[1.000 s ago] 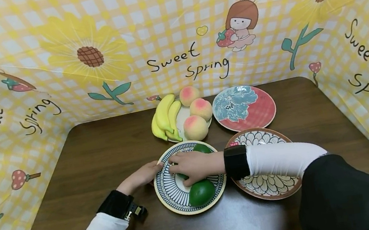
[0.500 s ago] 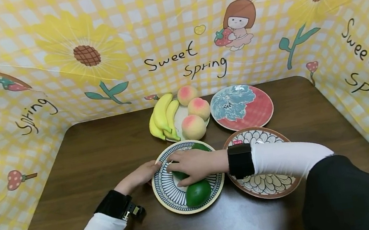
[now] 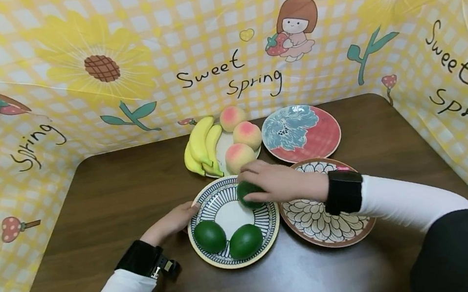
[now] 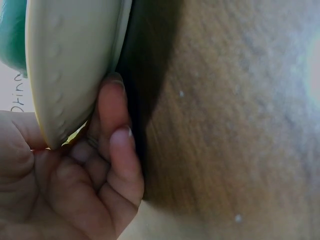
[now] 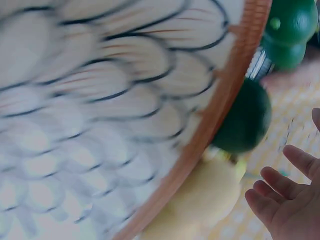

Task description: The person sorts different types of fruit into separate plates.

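Observation:
My left hand (image 3: 176, 222) pinches the left rim of a blue-and-white patterned plate (image 3: 230, 211), thumb above and fingers curled below, as the left wrist view shows. On this plate are three smooth, dark green, mango-like fruits. One fruit (image 3: 210, 236) sits front left, and another fruit (image 3: 246, 241) front right. Over the third fruit (image 3: 245, 196), at the back right, is my right hand (image 3: 280, 182), its thumb on the near side. In the right wrist view the right fingers (image 5: 282, 185) are spread, with a gap between them and that fruit (image 5: 245, 117).
Behind stands a pale plate (image 3: 225, 142) bearing bananas (image 3: 202, 145) and three peaches (image 3: 240, 157). A red-and-blue plate (image 3: 322, 129) lies back right. Below the right forearm is a brown-rimmed petal-patterned plate (image 3: 321, 223). A checked cloth (image 3: 201, 32) backs the wooden table (image 3: 133, 189).
My right hand has moved right and back, off the middle fruit to the back one. The uncovered fruit now lies further front left. My left hand keeps its hold on the rim.

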`<state>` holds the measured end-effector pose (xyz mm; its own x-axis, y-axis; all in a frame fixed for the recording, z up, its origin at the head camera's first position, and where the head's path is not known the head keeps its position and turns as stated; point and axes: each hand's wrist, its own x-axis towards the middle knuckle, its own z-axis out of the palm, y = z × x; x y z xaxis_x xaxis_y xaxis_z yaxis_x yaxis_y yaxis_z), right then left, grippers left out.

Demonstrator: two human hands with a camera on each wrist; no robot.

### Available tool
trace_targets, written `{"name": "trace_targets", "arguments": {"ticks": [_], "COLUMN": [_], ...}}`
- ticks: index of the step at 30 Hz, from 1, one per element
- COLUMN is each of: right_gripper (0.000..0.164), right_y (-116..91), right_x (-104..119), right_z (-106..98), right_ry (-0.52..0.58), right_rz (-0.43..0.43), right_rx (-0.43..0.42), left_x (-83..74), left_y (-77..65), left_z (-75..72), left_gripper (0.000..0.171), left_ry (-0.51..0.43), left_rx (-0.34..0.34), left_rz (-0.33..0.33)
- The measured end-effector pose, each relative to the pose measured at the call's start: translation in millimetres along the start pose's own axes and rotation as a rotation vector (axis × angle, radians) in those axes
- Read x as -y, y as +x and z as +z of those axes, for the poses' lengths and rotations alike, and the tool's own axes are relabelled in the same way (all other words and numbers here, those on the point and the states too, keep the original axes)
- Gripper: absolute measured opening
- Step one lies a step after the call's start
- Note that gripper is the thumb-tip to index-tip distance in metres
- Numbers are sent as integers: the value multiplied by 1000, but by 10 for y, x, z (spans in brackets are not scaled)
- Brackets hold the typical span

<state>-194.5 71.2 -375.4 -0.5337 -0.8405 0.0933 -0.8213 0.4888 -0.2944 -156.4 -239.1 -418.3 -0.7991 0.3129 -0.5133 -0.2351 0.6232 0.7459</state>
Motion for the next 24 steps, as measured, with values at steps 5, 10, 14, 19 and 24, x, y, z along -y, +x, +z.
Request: {"name": "trace_targets", "arguments": {"ticks": [5, 10, 14, 19, 24], "right_gripper": [44, 39, 44, 52, 44], "right_y": [-403, -890, -1300, -1689, -1927], "right_x": [-273, -548, -727, -868, -877], "right_z": [-95, -230, -309, -328, -265], "right_ry": [34, 38, 55, 197, 545], "right_rz": [114, 367, 610, 757, 797], "right_rx": [-84, -120, -50, 151, 285], "left_x": [-6, -12, -16, -8, -14], "left_y": [5, -1, 13, 10, 36], "left_z": [9, -1, -17, -47, -66], "left_gripper": [44, 43, 43, 44, 45], "left_ry": [17, 35, 67, 79, 99], "left_rx": [-3, -2, 9, 26, 39], "left_rz": [-1, 13, 18, 21, 25]}}
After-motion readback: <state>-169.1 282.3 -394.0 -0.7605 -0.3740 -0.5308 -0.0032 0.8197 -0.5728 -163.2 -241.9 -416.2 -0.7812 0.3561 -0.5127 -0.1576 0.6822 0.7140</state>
